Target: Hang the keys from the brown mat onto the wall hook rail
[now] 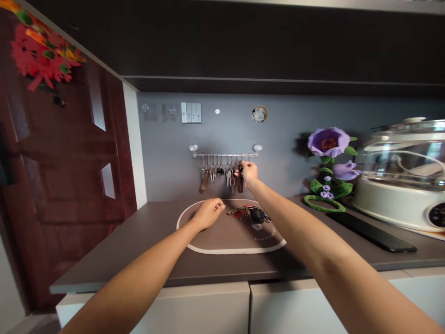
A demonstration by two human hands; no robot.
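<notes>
A clear hook rail (225, 155) is fixed to the grey wall, with several bunches of keys (212, 175) hanging in a row. At its right end my right hand (249, 173) pinches a key ring with a dark fob (240, 171); my fingers partly hide it, and I cannot tell whether it hangs on a hook. My left hand (209, 213) rests over the left part of a brown oval mat (215, 239), fingers curled in, nothing visible in them. Right of it on the mat lies a pile of keys (257, 215) with a black fob and reddish pieces.
A black phone (371, 232) lies on the counter at right, in front of a purple artificial flower (328, 143) and a white appliance with a clear cover (399, 185). A dark cabinet (243, 46) overhangs the counter. A brown door (62, 195) stands at left.
</notes>
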